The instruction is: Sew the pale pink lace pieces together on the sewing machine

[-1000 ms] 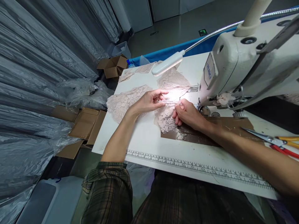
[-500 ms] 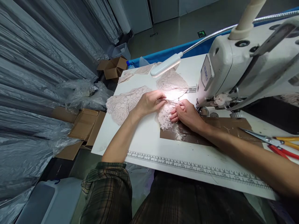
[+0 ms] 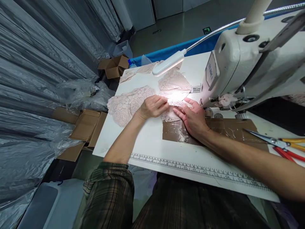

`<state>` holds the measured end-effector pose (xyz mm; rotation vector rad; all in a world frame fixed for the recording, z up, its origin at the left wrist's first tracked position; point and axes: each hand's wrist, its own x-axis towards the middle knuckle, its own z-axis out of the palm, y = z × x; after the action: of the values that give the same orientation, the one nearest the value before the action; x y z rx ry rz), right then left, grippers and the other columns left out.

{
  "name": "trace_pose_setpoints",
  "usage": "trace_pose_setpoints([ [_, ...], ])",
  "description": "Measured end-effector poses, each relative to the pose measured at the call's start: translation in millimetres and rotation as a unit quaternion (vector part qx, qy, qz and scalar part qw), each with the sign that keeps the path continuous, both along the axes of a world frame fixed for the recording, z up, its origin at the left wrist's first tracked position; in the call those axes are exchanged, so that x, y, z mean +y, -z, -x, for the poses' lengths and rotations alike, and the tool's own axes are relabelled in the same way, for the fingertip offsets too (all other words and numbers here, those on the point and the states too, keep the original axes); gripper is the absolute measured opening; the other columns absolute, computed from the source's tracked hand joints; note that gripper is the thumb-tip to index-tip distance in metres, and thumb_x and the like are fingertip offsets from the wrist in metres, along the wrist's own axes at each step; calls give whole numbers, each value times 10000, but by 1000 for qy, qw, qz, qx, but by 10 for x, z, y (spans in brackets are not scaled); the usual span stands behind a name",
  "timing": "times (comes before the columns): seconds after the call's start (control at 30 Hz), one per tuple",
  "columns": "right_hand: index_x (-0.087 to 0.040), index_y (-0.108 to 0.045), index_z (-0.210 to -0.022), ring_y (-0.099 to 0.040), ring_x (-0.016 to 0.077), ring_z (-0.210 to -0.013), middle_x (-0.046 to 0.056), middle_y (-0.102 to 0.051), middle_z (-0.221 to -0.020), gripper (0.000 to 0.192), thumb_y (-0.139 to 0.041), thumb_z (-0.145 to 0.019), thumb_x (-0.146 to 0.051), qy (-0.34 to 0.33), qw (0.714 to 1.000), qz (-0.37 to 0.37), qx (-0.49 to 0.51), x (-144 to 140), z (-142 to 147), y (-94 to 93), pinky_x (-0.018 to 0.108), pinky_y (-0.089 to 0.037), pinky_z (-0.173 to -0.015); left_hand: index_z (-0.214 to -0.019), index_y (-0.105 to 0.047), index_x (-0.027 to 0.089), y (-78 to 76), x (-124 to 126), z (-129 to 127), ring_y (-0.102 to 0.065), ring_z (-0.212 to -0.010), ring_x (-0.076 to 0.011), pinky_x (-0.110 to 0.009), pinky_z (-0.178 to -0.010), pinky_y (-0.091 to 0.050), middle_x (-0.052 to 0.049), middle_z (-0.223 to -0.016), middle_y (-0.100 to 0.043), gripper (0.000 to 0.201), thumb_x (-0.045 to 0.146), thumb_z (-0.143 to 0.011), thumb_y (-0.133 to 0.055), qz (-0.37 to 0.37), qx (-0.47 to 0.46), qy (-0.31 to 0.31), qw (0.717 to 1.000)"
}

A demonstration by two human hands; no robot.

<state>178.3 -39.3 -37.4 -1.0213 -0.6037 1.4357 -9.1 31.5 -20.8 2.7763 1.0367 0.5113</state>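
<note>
A pale pink piece of lace fabric [image 3: 171, 115] lies under the lamp light, just left of the sewing machine [image 3: 228, 66]. My left hand [image 3: 154, 106] pinches the lace at its left edge, with thumb and fingertips pressed together. On the right side of the piece, my right hand [image 3: 194, 117] rests with its fingers spread, the fingertips touching the lace. Another lace piece [image 3: 173, 82] sits just beyond both hands. Further left, beside my left wrist, lies a scalloped lace piece [image 3: 128, 103].
A lamp [image 3: 168, 63] on a bendy metal neck hangs over the lace. Scissors [image 3: 274, 141] with red and yellow handles lie at right, near brown tape [image 3: 231, 130]. A printed ruler [image 3: 190, 168] runs along the table's front edge. Cardboard boxes [image 3: 89, 125] stand left, below the table.
My right hand has gone from a pinch to spread fingers laid on the lace. The lace near me has been folded or drawn back, baring more brown tape. My left hand keeps its pinch.
</note>
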Motion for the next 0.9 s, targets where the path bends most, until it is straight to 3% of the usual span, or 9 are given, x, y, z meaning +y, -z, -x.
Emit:
trace_pose_setpoints([
  [0.27, -240, -465, -1103, -673, 194, -1027, 37, -609, -980, 419, -637, -732, -331, 7, 1000, -16, -14, 8, 20, 37, 438, -586, -1017, -826, -648, 267, 69, 13, 28, -638, -888, -222, -401, -781, -491, -83, -915, -689, 223, 326, -984, -502, -22, -8, 2, 1000],
  [0.4, -227, -482, -1138, -677, 176, -965, -3, -595, -865, 461, -589, -689, -219, 9, 1000, 11, 27, 8, -3, -2, 456, -578, -1034, -876, -659, 247, 127, 50, 55, -656, -842, -189, -343, -708, -481, -81, -918, -713, 255, 256, -1014, -445, -152, 24, 46, 987],
  [0.53, -166, -434, -1285, -689, 229, -1047, 19, -620, -836, 715, -522, -577, -131, -5, 999, 27, 41, 24, -11, -72, 488, -532, -1083, -877, -661, 217, 165, 90, 66, -650, -747, -155, -293, -621, -470, -56, -815, -705, 270, 215, -1035, -442, -291, 27, 85, 952],
  [0.63, -186, -354, -1358, -685, 250, -1095, 83, -641, -1029, 794, -520, -587, -98, -37, 998, 39, 15, -80, 52, -96, 484, -536, -1068, -860, -652, 203, 151, 109, 73, -647, -708, -141, -282, -611, -484, -45, -792, -701, 281, 175, -1037, -436, -346, 37, 88, 933],
  [0.7, -228, -348, -1361, -684, 237, -1083, 120, -593, -1202, 738, -532, -659, -93, -86, 995, 35, -35, -258, 94, -83, 466, -567, -1016, -844, -636, 198, 134, 123, 84, -647, -708, -137, -280, -626, -497, -48, -813, -708, 279, 149, -1030, -434, -364, 36, 89, 926],
  [0.8, -245, -452, -1277, -678, 213, -1023, 116, -566, -1219, 511, -502, -785, -118, -223, 959, -68, -162, -617, 40, -51, 456, -605, -914, -858, -620, 198, 133, 151, 105, -656, -740, -139, -283, -653, -509, -57, -854, -712, 275, 138, -1029, -414, -357, 30, 88, 929],
  [0.9, -227, -583, -1085, -648, 194, -995, 93, -612, -1115, 292, -478, -845, -98, -317, 851, -268, -321, -879, -224, -47, 413, -595, -889, -870, -610, 212, 165, 183, 120, -659, -758, -145, -290, -661, -514, -58, -878, -711, 264, 157, -1036, -412, -340, 33, 86, 936],
])
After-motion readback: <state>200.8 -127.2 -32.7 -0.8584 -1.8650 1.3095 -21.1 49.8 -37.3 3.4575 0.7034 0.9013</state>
